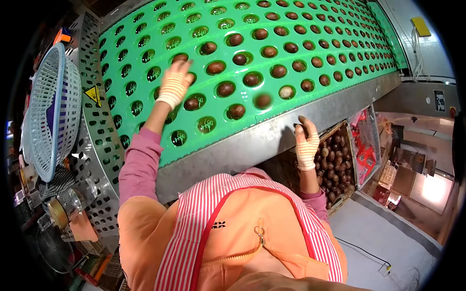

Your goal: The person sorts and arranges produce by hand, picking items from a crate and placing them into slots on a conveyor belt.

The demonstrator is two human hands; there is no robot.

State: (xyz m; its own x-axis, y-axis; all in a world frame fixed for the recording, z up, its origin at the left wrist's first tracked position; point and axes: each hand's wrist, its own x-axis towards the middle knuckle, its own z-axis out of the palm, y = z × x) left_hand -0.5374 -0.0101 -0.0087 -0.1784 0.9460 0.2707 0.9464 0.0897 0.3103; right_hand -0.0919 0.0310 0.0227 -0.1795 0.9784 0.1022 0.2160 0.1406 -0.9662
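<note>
A green conveyor belt (194,138) with rows of oval cups runs in front of me, many cups holding round brown fruits (225,88) that look like passion fruit. My left hand (175,85), in a striped glove with bare fingertips, reaches over the belt, its slightly blurred fingers stretched out beside a fruit (179,57). At the metal edge, my right hand (307,145) is raised with its fingers apart and nothing visible in it. A smeared fruit (262,101) lies between the hands. One paler fruit (287,92) sits near the front edge.
A crate of brown fruits (334,167) stands below the metal rail (233,162) at right, beside a clear bag with red contents (365,150). At left are a perforated metal panel (99,165), a pale blue plastic basket (53,111) and a jar (70,203).
</note>
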